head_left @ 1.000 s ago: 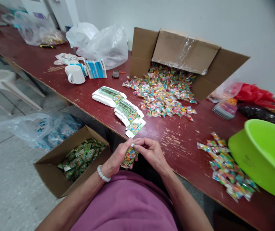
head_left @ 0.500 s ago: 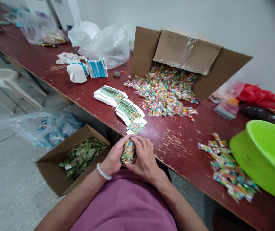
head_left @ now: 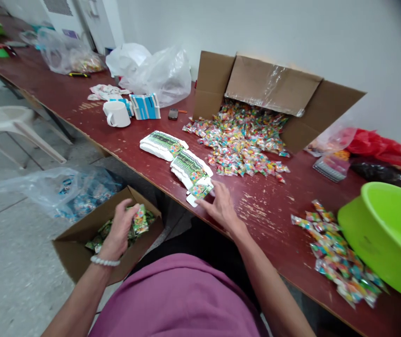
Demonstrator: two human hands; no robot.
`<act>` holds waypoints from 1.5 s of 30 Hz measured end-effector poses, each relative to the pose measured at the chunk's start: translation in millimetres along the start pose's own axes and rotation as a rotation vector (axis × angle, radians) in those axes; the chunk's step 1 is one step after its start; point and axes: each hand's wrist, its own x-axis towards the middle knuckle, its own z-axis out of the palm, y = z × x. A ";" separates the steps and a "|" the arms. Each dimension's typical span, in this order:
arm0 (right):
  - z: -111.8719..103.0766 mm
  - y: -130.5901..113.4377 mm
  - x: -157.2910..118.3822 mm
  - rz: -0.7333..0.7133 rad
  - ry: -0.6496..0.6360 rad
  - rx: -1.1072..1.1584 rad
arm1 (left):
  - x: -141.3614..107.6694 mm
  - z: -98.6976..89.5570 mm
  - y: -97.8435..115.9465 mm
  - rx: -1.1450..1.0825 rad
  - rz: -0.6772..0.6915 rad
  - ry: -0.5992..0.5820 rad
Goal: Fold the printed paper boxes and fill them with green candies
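My left hand (head_left: 119,229) is over the open cardboard box on the floor. Its thumb and fingers pinch a small green printed candy box (head_left: 140,220). Beneath it, several similar green packs (head_left: 98,238) lie in the floor carton (head_left: 70,257), partly covered by my hand. At the table edge my right hand (head_left: 223,206) has thumb and fingers apart, around the near end of a row of flat folded green-and-white cartons (head_left: 189,168). Its fingertips are at the last carton (head_left: 200,189); whether they press on it I cannot tell. A second fanned stack (head_left: 163,144) lies behind.
Wrapped candies (head_left: 242,145) spill from a tipped cardboard box (head_left: 273,84). A green basin (head_left: 365,229) stands at right beside more candies (head_left: 344,262). A white mug (head_left: 118,114), a phone (head_left: 173,114) and plastic bags (head_left: 165,70) lie further back. A stool (head_left: 7,114) stands left.
My hands have parted. The left has carried the small green candy box down and left over the floor carton; the right has let go of it and moved to the flat cartons.
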 end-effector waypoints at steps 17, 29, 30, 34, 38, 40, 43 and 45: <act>-29.0 15.3 -21.1 0.467 -0.020 0.877 | -63.4 85.4 27.4 0.106 0.248 -0.629; -43.7 -32.1 -38.2 0.415 -0.205 1.028 | -82.4 90.7 16.5 -0.283 -0.452 -1.294; -42.7 -32.0 -39.7 0.400 -0.213 1.011 | -82.6 89.2 17.3 -0.281 -0.444 -1.263; -38.5 -39.4 -46.7 0.258 -0.156 0.879 | -81.5 84.3 18.4 -0.269 -0.396 -1.211; -40.0 -51.9 -50.9 -0.036 0.105 0.378 | -77.6 80.8 16.1 -0.272 -0.332 -1.232; -43.6 -57.4 -51.3 -0.171 0.078 0.175 | -76.2 79.2 15.8 -0.256 -0.295 -1.210; -49.9 -63.0 -49.6 -0.254 -0.027 0.079 | -76.4 76.3 19.3 -0.145 -0.213 -1.211; -53.8 -64.6 -47.7 -0.247 -0.087 0.083 | -77.0 74.2 23.3 -0.073 -0.187 -1.249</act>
